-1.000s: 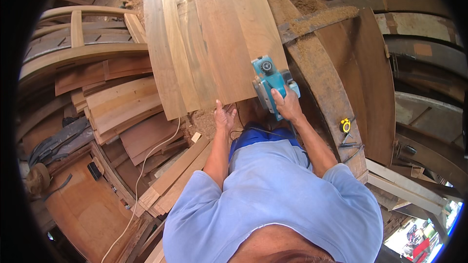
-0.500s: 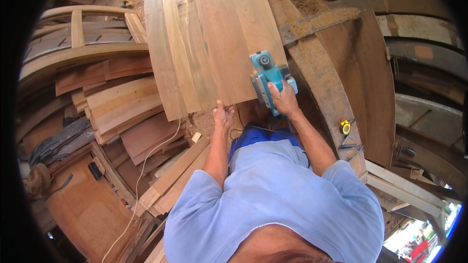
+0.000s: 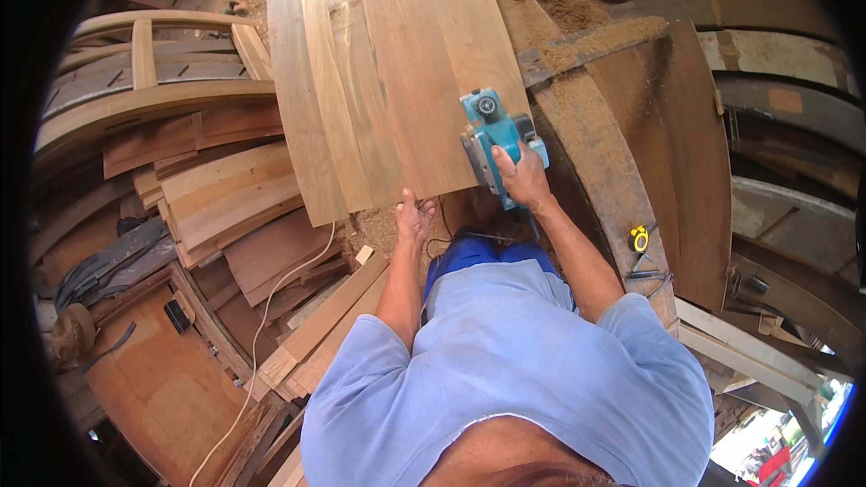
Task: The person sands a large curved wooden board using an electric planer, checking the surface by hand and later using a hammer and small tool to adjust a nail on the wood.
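A wide wooden panel (image 3: pixel 388 81) made of joined boards stretches away in front of me. At its near right corner rests a teal electric hand planer (image 3: pixel 498 149) with a black knob at its far end. My right hand (image 3: pixel 523 176) is wrapped round the planer's rear handle, thumb on top. At the panel's near edge, my left hand (image 3: pixel 415 218) grips the wood, one digit at the edge and the other fingers curled, partly hidden. The planer's underside is out of sight.
Right of the panel runs a sawdust-covered beam (image 3: pixel 600 144) carrying a yellow tape measure (image 3: pixel 639 239) and small tools (image 3: pixel 646 272). Stacked boards (image 3: pixel 234 207) and a curved wooden frame (image 3: pixel 153 99) lie to the left. A pale cable (image 3: pixel 267 307) trails down there.
The planer and my right hand have shifted slightly away from me and a little to the left. My left hand stays at the panel's near edge.
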Available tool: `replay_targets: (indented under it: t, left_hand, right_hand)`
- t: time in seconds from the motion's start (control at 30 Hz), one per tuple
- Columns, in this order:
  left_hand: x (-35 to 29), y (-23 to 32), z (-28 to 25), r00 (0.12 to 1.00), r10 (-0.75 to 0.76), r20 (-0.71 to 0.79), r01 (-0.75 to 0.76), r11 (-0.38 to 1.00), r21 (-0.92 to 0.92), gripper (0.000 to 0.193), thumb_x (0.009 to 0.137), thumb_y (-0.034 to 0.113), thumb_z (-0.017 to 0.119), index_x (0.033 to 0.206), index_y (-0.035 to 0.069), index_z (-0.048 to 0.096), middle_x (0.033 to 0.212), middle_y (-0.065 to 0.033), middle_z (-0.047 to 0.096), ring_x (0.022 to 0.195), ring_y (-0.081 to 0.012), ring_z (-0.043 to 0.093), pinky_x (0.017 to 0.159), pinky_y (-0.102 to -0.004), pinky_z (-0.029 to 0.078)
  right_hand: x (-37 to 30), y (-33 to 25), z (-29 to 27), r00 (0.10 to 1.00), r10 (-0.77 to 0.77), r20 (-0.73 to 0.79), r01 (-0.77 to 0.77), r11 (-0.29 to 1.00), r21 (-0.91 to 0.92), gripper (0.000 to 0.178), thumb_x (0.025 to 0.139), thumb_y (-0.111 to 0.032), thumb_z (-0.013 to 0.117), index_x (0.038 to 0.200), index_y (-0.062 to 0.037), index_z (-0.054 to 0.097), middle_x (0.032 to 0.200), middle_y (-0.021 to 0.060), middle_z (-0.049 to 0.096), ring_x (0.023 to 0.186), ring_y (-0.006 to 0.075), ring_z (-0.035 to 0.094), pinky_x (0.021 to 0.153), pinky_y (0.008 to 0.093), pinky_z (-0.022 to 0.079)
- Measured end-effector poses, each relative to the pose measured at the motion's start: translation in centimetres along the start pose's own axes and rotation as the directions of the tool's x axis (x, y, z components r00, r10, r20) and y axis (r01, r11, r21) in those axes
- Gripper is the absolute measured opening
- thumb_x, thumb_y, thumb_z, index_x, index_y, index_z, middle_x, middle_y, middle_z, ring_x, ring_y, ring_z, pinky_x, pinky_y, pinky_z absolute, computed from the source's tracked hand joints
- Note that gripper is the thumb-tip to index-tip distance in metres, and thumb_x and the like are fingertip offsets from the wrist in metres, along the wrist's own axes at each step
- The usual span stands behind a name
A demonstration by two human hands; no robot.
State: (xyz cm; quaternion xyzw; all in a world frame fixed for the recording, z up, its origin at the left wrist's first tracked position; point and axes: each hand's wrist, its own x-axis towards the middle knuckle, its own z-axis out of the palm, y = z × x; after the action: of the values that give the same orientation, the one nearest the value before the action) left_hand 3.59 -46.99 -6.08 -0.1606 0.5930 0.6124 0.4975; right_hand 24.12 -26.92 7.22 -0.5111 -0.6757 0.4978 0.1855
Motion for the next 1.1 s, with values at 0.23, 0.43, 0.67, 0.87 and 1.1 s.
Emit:
replay_targets:
  t: [0.23,0.43,0.67,0.87,1.1]
  left_hand:
    - [-0.3,0.1,0.4,1.000,-0.008,-0.010,0.008,1.000,0.000,0.044,0.099,0.051,0.067,0.116,0.011,0.059,0.097,-0.0058,0.065,0.082,-0.0215,0.064,0.071,-0.0377,0.055]
    - [-0.3,0.1,0.1,1.000,-0.005,-0.025,0.005,1.000,-0.006,0.042,0.101,0.049,0.065,0.117,0.010,0.060,0.097,-0.0069,0.066,0.080,-0.0218,0.065,0.070,-0.0368,0.056]
    - [-0.5,-0.1,0.4,1.000,0.001,-0.030,-0.001,1.000,-0.005,0.045,0.099,0.051,0.067,0.118,0.011,0.060,0.096,-0.0068,0.065,0.082,-0.0226,0.064,0.071,-0.0384,0.055]
    - [-0.5,-0.1,0.4,1.000,-0.006,-0.028,0.006,1.000,-0.013,0.045,0.099,0.051,0.066,0.117,0.010,0.060,0.096,-0.0069,0.065,0.081,-0.0227,0.064,0.071,-0.0378,0.055]
    - [-0.7,0.0,0.4,1.000,0.002,-0.018,-0.002,1.000,0.001,0.045,0.100,0.050,0.066,0.117,0.009,0.060,0.098,-0.0070,0.066,0.081,-0.0225,0.064,0.071,-0.0380,0.055]
  right_hand:
    - [1.2,0.1,0.3,0.999,-0.038,-0.037,0.038,0.999,-0.003,0.078,0.093,-0.070,0.057,0.095,0.0081,0.065,0.086,0.0345,0.067,0.088,0.0522,0.067,0.078,0.0558,0.051]
    - [1.9,-0.5,0.4,0.996,-0.076,-0.051,0.076,0.997,0.010,0.075,0.094,-0.068,0.058,0.097,0.0062,0.066,0.086,0.0326,0.068,0.087,0.0512,0.067,0.078,0.0547,0.051]
    - [3.0,-1.2,0.0,0.998,-0.057,-0.038,0.057,0.998,0.012,0.073,0.094,-0.066,0.059,0.096,0.0059,0.067,0.086,0.0318,0.068,0.086,0.0507,0.068,0.076,0.0539,0.052]
    - [4.2,-1.4,0.1,0.998,-0.044,-0.035,0.044,0.999,-0.017,0.069,0.094,-0.063,0.061,0.094,0.0062,0.067,0.083,0.0315,0.068,0.084,0.0502,0.068,0.075,0.0539,0.052]
    - [5.5,-1.6,0.3,0.998,-0.045,-0.042,0.044,0.999,-0.029,0.064,0.096,-0.058,0.062,0.095,0.0062,0.067,0.083,0.0310,0.068,0.083,0.0499,0.068,0.074,0.0537,0.053]
